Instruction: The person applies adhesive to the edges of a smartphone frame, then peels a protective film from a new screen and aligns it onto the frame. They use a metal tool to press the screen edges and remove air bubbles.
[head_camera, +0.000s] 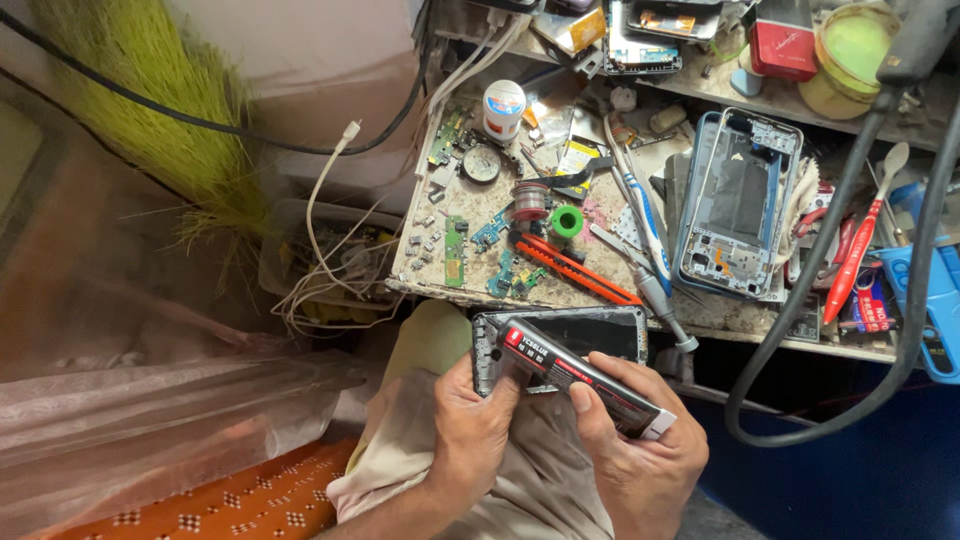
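Observation:
My left hand grips the lower left side of an opened phone body, held flat over my lap. My right hand holds a black and red glue tube, laid slantwise across the phone with its tip near the phone's upper left corner. My right thumb presses on the tube's middle. A second phone frame, blue-edged and stripped, lies on the cluttered bench just above.
The bench holds small circuit boards, an orange-handled tool, a green tape roll, a white jar, a red toothbrush and tweezers. Thick black cables hang at right. White wires, plastic sheeting and a green broom lie at left.

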